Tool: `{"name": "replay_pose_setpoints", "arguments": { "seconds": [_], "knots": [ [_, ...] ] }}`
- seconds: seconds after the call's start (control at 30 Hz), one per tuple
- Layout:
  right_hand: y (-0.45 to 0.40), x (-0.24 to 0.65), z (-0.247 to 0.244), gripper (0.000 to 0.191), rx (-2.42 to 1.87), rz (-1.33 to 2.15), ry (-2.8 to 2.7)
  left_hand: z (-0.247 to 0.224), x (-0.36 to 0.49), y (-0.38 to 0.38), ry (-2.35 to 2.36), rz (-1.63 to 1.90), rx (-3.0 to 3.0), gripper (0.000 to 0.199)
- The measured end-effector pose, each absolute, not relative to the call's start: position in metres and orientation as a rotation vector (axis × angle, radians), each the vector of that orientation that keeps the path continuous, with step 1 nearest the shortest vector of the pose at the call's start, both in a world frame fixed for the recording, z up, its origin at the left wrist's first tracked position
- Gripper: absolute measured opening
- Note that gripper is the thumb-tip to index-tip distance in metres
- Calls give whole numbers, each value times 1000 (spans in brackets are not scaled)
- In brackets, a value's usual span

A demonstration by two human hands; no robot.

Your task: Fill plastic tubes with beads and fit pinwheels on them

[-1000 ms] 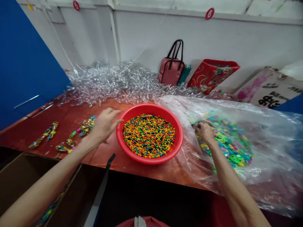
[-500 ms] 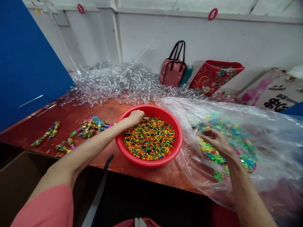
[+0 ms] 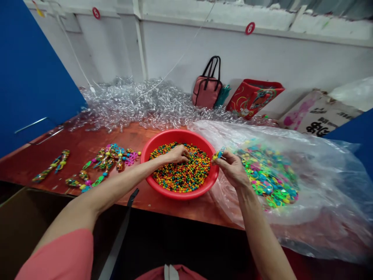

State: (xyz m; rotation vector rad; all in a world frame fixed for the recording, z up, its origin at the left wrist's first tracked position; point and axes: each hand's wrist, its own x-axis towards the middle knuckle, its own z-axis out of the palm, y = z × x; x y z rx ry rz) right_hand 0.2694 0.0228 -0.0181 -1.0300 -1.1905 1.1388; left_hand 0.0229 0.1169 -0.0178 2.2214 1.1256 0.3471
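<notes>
A red basin (image 3: 182,195) holds a heap of small multicoloured candy balls (image 3: 182,175). Inside it, my left hand (image 3: 176,154) rests at the candies with its fingers curled; whatever they hold is hidden. Just past the basin's right rim, my right hand (image 3: 233,167) pinches a small yellow and blue plastic piece (image 3: 218,154) between thumb and fingers. Beyond that hand lies a clear plastic bag (image 3: 317,194) with many bright plastic pieces (image 3: 271,182), some shaped like little propellers.
Filled clear tubes with coloured plastic tops (image 3: 107,159) lie left of the basin, and two more tubes (image 3: 54,167) farther left. Empty clear tubes (image 3: 140,103) are heaped along the wall. A pink bag (image 3: 207,91) and a red gift bag (image 3: 253,99) stand behind.
My right hand has moved left from the bag to the basin's rim, carrying the yellow and blue plastic piece. My left hand has shifted slightly right and lower over the candies.
</notes>
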Motion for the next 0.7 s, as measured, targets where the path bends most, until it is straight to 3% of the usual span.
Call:
{"name": "replay_pose_setpoints", "arguments": {
  "seconds": [0.3, 0.5, 0.7],
  "knots": [
    [37, 229, -17, 36, -906, 1123, -1164, 6, 6, 42, 687, 579, 1688, 38],
    [24, 208, -22, 37, -856, 1258, -1108, 6, 6, 16, 629, 654, 1535, 28],
    [17, 207, -16, 34, -874, 1180, -1234, 9, 0, 6, 596, 668, 1479, 25]
  ]
}}
